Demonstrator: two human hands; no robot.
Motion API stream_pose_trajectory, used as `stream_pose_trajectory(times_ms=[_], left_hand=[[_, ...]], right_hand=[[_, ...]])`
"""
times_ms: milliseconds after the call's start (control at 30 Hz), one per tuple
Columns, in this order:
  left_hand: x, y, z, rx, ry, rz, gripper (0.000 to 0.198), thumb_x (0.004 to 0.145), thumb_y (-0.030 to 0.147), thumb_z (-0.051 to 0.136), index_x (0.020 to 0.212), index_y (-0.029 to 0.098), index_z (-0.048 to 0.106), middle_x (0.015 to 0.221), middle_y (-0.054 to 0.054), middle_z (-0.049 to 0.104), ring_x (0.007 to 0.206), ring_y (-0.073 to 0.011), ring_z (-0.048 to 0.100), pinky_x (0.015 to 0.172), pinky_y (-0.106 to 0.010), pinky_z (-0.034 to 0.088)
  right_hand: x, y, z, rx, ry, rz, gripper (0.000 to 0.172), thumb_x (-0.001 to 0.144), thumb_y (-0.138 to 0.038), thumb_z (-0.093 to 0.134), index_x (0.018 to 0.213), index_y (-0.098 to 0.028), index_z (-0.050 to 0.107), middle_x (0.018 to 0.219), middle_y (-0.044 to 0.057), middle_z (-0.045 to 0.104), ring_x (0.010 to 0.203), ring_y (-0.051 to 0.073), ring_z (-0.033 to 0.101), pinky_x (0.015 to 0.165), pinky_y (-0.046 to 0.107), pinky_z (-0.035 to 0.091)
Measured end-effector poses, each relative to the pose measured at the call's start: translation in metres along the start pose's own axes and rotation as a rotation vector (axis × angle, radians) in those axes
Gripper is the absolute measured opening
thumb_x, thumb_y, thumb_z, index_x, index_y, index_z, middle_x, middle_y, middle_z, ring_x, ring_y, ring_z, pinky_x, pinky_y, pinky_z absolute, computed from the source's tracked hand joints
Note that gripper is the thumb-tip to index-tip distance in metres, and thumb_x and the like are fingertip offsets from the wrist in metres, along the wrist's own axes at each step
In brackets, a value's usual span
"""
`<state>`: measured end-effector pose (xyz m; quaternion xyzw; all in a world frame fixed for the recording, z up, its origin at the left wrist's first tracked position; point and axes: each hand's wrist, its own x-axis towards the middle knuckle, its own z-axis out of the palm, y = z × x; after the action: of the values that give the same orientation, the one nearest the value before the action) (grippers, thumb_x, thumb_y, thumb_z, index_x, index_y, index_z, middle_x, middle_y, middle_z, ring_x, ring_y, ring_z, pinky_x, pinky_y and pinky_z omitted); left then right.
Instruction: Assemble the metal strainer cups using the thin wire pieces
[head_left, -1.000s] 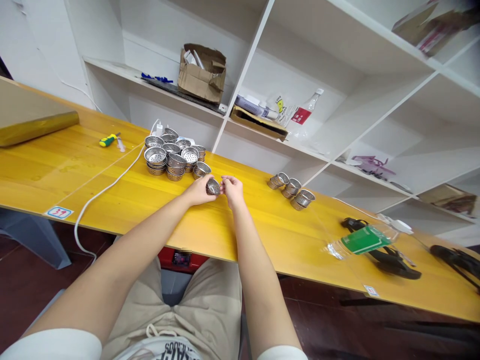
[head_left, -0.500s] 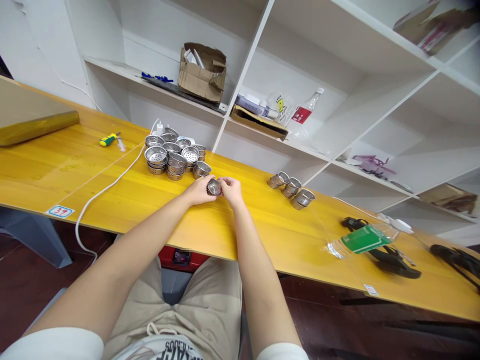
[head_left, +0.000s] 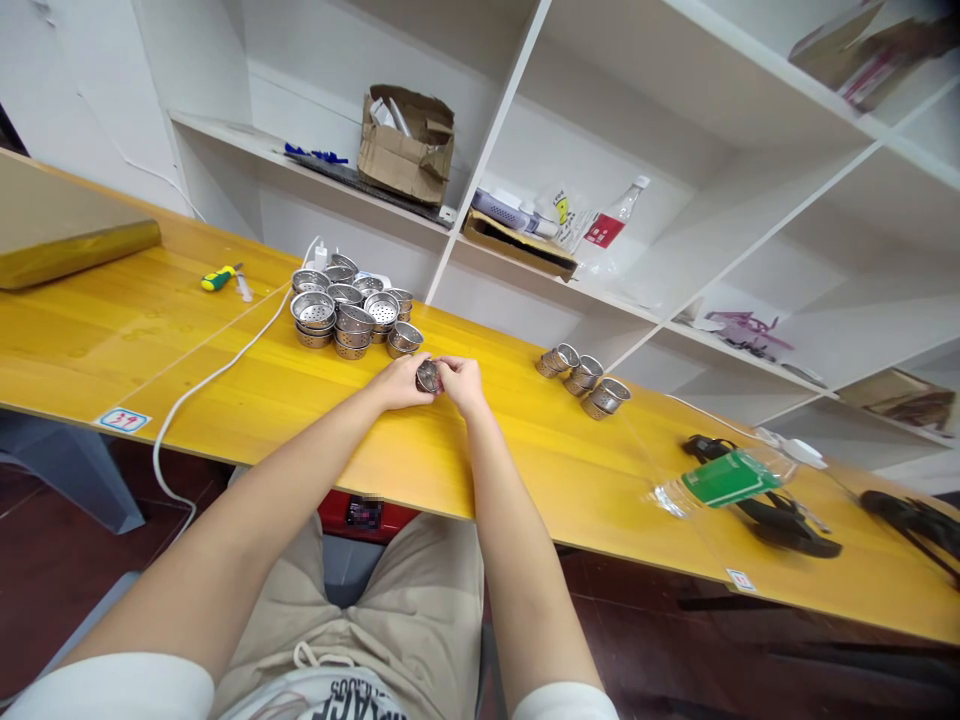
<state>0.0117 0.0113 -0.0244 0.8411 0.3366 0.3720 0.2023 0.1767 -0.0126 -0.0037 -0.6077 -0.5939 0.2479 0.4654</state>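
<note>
A small metal strainer basket [head_left: 428, 377] is held tilted just above the table, its open side facing me. My left hand [head_left: 401, 383] is wrapped around its left side. At the right edge of the basket, the fingers of my right hand [head_left: 460, 382] are pinched together against it; whatever lies between the fingertips is hidden. Close behind my left hand stands a cluster of similar perforated strainer baskets [head_left: 352, 322], many of them stacked. Farther right, three short stacks of the same baskets [head_left: 586, 374] stand in a slanting row.
On the yellow table [head_left: 525, 460] lie a green-yellow screwdriver [head_left: 219, 278] and a white cable [head_left: 225, 365] to the left. A clear bottle with a green label [head_left: 727, 478] lies at right beside black items. White shelves behind hold a cardboard box [head_left: 406, 145].
The strainer basket has turned slightly between my hands, so its inside looks darker. Both hands stay in nearly the same place; the other baskets have not moved.
</note>
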Motion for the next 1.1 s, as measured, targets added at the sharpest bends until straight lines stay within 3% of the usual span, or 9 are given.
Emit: stream_pose_trajectory(times_ms=[467,667,867,1100], left_hand=[[0.000,-0.002,0.001,0.051,-0.016,0.056,0.053,0.071,0.039,0.075,0.119,0.021,0.061,0.104,-0.009,0.070,0.099,-0.0311,0.069,0.086,-0.040,0.055],[0.000,0.000,0.001,-0.026,0.050,0.057,0.057,0.071,0.037,0.077,0.122,0.020,0.059,0.113,-0.009,0.070,0.103,-0.0292,0.069,0.092,-0.039,0.055],[-0.001,0.000,0.000,-0.034,0.099,0.015,0.070,0.074,0.038,0.079,0.136,0.017,0.054,0.136,-0.013,0.065,0.124,-0.0307,0.064,0.108,-0.042,0.050],[-0.003,0.009,-0.009,0.014,0.133,0.099,0.078,0.083,0.046,0.075,0.149,0.018,0.046,0.154,-0.015,0.051,0.143,-0.0315,0.049,0.123,-0.044,0.039]], right_hand=[[-0.004,-0.005,0.002,-0.175,0.035,0.037,0.023,0.088,-0.026,0.057,0.083,-0.018,0.079,0.059,0.000,0.067,0.064,0.019,0.069,0.072,0.028,0.055],[-0.008,-0.012,-0.005,-0.384,0.182,-0.019,0.016,0.084,-0.035,0.072,0.091,-0.021,0.073,0.087,0.004,0.075,0.084,0.019,0.068,0.085,0.028,0.050],[-0.005,-0.005,-0.009,-0.362,0.069,0.078,0.029,0.084,-0.048,0.069,0.080,-0.020,0.070,0.072,0.001,0.069,0.068,0.016,0.059,0.070,0.025,0.045],[-0.003,-0.001,-0.012,-0.419,0.119,0.091,0.018,0.085,-0.033,0.069,0.073,-0.020,0.071,0.070,0.003,0.069,0.067,0.018,0.060,0.070,0.027,0.045]])
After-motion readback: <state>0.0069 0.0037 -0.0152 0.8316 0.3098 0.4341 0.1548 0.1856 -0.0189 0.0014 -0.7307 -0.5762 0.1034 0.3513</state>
